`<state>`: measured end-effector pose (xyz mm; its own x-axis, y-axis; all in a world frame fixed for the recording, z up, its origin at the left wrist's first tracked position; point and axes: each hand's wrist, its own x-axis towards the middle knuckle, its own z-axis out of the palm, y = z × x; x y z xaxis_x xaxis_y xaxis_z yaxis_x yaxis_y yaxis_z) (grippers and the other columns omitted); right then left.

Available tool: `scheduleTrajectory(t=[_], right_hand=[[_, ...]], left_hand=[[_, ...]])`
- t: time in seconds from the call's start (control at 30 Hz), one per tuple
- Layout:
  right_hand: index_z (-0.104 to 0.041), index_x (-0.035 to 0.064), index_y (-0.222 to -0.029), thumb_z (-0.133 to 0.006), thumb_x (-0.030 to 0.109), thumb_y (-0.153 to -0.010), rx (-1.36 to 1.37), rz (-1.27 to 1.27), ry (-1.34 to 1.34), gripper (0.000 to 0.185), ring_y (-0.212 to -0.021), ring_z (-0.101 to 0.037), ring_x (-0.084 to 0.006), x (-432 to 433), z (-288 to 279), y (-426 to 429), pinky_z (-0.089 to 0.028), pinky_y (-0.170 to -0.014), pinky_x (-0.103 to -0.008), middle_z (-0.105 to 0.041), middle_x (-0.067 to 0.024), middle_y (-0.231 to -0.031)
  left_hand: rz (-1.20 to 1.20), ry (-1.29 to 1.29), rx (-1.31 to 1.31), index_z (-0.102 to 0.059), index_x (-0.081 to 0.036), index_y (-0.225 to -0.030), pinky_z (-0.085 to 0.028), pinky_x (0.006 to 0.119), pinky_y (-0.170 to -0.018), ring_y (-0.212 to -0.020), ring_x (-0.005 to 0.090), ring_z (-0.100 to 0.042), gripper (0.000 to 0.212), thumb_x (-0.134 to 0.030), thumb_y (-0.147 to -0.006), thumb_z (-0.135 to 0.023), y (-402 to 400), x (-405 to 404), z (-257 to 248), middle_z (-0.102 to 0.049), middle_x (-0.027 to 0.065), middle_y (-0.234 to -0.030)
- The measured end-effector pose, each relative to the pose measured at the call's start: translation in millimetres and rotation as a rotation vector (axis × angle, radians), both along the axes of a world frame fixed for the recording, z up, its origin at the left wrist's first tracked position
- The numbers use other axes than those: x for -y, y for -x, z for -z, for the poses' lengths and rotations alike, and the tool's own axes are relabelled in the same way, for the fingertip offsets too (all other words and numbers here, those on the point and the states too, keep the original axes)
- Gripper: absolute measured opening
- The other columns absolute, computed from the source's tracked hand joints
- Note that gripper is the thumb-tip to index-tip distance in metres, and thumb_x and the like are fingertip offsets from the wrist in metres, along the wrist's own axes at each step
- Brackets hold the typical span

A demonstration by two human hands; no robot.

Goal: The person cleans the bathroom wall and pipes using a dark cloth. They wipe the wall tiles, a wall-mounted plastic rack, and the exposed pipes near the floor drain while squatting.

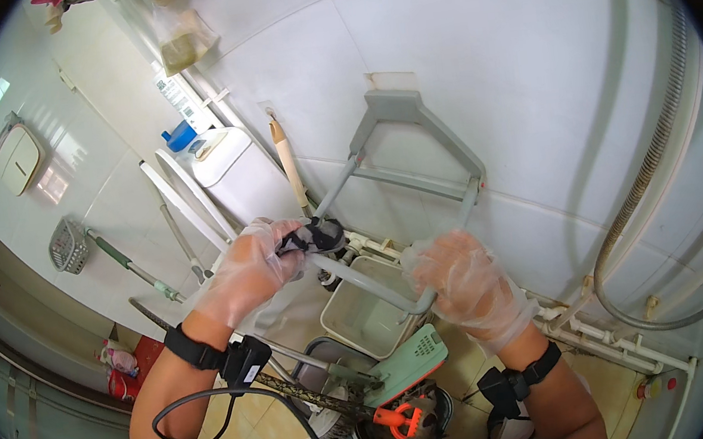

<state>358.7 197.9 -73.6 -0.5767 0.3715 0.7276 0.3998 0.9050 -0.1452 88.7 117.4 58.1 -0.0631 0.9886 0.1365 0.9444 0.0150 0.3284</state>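
Observation:
A grey metal tube frame [358, 278] stands out from a grey bracket on the tiled wall. My left hand [259, 262], in a clear plastic glove, holds a bunched grey and black cloth [317, 235] against the left tube of the frame. My right hand [459, 279], gloved likewise, is closed around the right tube near its bent front corner. The fingertips of the right hand are partly hidden by the glove's folds. Below the frame is a white plastic basin [362, 316].
A white toilet [243, 180] with a raised seat is at the left. Mop handles and a grey basket [68, 245] are by the left wall. A green dustpan [410, 362] and an orange-handled tool [404, 421] lie low in front. A metal shower hose [651, 166] hangs at the right.

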Motion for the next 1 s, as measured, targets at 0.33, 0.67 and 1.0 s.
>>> scheduleTrajectory(t=[0.33, 0.67, 1.0], right_hand=[[-0.068, 0.0169, -0.102, -0.064, 0.014, -0.081, -0.184, 0.093, -0.023, 0.022, -0.114, -0.055, -0.0309, 5.9, -16.1, -6.7, -0.041, -0.101, -0.0432, -0.064, -0.0092, -0.117], [-0.061, 0.0075, -0.115, -0.071, 0.015, -0.08, -0.557, 0.34, 0.179, 0.037, -0.093, -0.058, -0.0277, -1.6, -26.1, -5.3, -0.048, -0.082, -0.0384, -0.063, -0.0123, -0.111], [-0.057, 0.0029, -0.12, -0.069, 0.009, -0.081, -0.771, 0.237, 0.477, 0.041, -0.079, -0.054, -0.0194, -7.1, -22.7, 1.7, -0.048, -0.074, -0.0339, -0.061, -0.0098, -0.105]], left_hand=[[-0.04, -0.567, 0.532, -0.059, 0.0, -0.118, -0.049, 0.03, -0.088, -0.101, 0.0192, -0.06, 0.039, 0.005, -0.08, -0.066, -48.4, 44.4, 1.3, -0.062, 0.009, -0.106], [-0.34, -0.566, 1.055, -0.057, -0.009, -0.119, -0.042, 0.021, -0.055, -0.074, 0.0069, -0.057, 0.044, -0.033, -0.086, -0.073, -56.8, 107.3, 55.5, -0.063, -0.0024, -0.094], [-0.266, -0.296, 1.257, -0.051, -0.011, -0.124, -0.046, 0.025, -0.058, -0.077, 0.0096, -0.056, 0.045, -0.032, -0.089, -0.07, -81.8, 101.2, 82.9, -0.059, -0.0025, -0.092]])
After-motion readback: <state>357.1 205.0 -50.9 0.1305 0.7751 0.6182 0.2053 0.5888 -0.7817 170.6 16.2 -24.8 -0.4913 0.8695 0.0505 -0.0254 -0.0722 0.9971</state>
